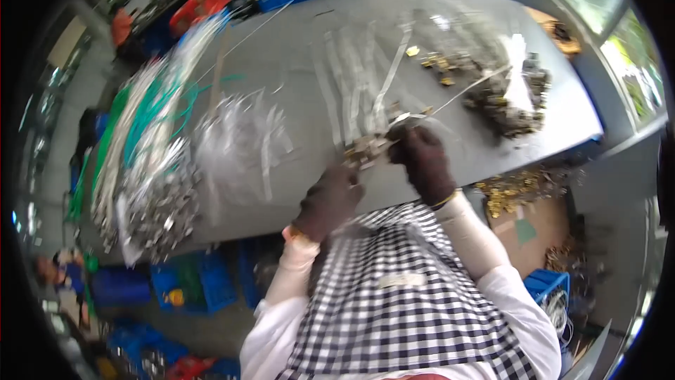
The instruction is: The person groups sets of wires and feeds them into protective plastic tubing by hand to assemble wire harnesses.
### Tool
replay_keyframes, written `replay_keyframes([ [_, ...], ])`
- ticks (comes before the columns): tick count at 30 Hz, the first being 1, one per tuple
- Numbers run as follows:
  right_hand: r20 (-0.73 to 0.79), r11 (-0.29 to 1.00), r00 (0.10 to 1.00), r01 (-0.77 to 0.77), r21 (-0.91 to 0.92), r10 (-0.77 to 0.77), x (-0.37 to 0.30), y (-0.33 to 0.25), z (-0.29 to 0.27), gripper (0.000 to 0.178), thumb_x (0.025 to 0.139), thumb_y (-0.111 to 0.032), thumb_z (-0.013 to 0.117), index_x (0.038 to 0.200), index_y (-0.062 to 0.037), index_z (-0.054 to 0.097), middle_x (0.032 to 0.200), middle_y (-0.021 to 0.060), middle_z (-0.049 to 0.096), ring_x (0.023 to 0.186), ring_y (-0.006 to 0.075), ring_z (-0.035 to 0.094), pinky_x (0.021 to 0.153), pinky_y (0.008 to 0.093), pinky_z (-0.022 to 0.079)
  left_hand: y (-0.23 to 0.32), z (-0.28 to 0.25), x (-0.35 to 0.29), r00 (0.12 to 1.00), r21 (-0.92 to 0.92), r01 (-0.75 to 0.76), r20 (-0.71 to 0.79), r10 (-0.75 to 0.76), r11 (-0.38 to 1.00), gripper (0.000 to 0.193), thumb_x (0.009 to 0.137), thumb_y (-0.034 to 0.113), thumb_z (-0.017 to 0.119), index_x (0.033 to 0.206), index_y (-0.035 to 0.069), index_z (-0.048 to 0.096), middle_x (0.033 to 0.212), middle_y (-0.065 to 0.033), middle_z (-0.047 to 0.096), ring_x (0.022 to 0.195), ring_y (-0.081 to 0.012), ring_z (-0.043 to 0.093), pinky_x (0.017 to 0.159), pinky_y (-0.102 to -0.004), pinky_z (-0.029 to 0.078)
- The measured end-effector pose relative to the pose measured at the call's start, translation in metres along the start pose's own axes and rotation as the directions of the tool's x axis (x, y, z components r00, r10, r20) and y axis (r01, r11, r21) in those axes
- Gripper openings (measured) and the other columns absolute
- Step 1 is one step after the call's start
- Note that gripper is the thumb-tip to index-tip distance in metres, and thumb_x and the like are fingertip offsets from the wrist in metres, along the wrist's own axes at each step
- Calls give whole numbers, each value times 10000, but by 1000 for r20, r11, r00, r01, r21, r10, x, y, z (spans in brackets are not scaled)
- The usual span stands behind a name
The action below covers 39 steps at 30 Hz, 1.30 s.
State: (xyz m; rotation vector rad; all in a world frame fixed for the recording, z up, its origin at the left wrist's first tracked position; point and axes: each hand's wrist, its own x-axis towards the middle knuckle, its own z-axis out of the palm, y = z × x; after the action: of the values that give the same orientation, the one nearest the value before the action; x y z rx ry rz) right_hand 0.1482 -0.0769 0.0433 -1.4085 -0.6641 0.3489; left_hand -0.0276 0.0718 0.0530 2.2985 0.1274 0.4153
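Both my hands wear dark gloves and meet over the near middle of the grey table. My left hand [329, 203] is closed at the near end of a bunch of small metal fittings [365, 149]; blur hides its exact grip. Clear flat strips [355, 88] fan out from these fittings toward the far side. Just right of the bunch, my right hand [425, 163] has its fingers curled in a pinch. A small metal fitting shows at its fingertips, and a thin pale strip [460, 92] runs from there to the upper right.
The grey table [302, 169] carries a heap of metal fittings with clear strips [510, 102] at right. Crumpled clear plastic [235, 141] lies left, beside long white and green strips with metal ends [158, 190]. Blue crates [200, 281] stand below; brass-coloured pieces [517, 190] lie low at right.
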Motion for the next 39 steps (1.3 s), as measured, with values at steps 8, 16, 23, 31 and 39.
replay_keyframes([
  [8, 74, 935, 948, -318, 155, 310, 3, -22, 11, 207, 991, -168, 584, 1048, 16, 658, 958, 99, 686, 822, 164, 685, 767, 305, 573, -57, 49, -24, 955, -413, 240, -61, -290, 879, 341, 1000, 149, 540, 1324, 56, 590, 947, -7, 595, 677, -46, 494, 580, -227, 428],
  [16, 63, 916, 947, -319, 244, 314, -1, -19, 9, 316, 957, -311, 642, 990, 2, 664, 814, 76, 681, 744, 143, 637, 688, 317, 527, 9, 31, 6, 924, -472, 319, -40, -381, 822, 353, 993, 176, 555, 1331, 76, 579, 887, 10, 581, 614, -39, 461, 529, -215, 379],
  [23, 48, 913, 941, -336, 229, 334, -7, -23, 3, 329, 962, -306, 627, 1006, 14, 688, 865, 90, 703, 800, 152, 668, 732, 316, 547, 14, 36, 17, 908, -487, 342, -48, -416, 804, 350, 987, 130, 565, 1330, 61, 563, 855, 12, 578, 573, -27, 437, 493, -214, 343],
  [31, 368, 925, 909, -294, 240, 193, 4, -46, -20, 185, 922, -195, 661, 988, -23, 676, 884, 52, 680, 828, 123, 648, 730, 298, 545, 20, 25, 19, 890, -583, 430, 144, -433, 689, 311, 946, 95, 564, 1247, 47, 624, 841, -12, 620, 581, -75, 500, 514, -249, 391],
  [39, 149, 946, 988, -93, 309, 49, -5, -2, -3, 97, 908, 13, 644, 989, -38, 632, 903, 16, 634, 850, 94, 601, 757, 260, 512, 57, 14, 23, 802, -775, 542, 362, -474, 326, 204, 983, 162, 557, 1122, 29, 626, 798, -2, 589, 479, -13, 392, 410, -192, 262],
])
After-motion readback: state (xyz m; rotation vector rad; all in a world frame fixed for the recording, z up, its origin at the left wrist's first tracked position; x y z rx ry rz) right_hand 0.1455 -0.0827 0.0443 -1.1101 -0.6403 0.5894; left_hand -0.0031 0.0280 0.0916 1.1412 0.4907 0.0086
